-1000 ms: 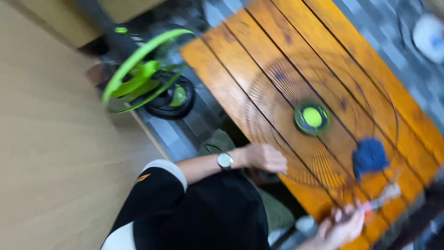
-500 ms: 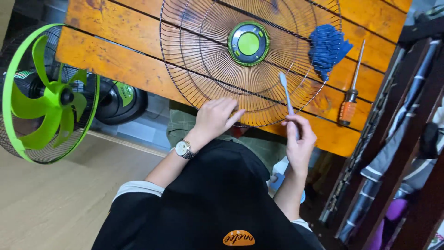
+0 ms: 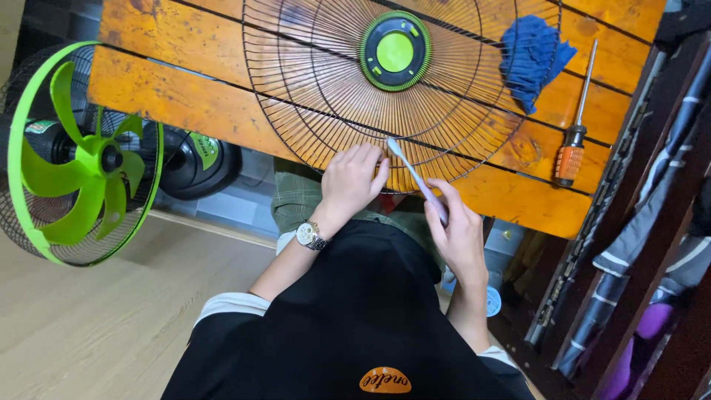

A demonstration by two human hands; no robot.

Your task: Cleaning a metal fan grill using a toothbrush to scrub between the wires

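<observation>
An orange wooden table point(image 3: 185, 111) is carrying a round wire fan guard point(image 3: 326, 89) lying flat, its green-and-black hub point(image 3: 395, 50) facing up. A green-bladed fan point(image 3: 78, 159) is standing left of the table. A blue cloth point(image 3: 535, 55) is lying on the guard's far right edge, an orange-handled screwdriver point(image 3: 574, 141) just beside it. The left hand point(image 3: 354, 181) is pressing flat on the guard's near rim, fingers together. The right hand point(image 3: 458, 233) is pinching a pale toothbrush point(image 3: 415, 178), its head touching the wires beside the left fingertips.

I had only one view, from the head camera. It looked steeply down, quite near, over the person's chest onto the counter point(image 3: 185, 111) edge and the floor point(image 3: 96, 326) beside.
</observation>
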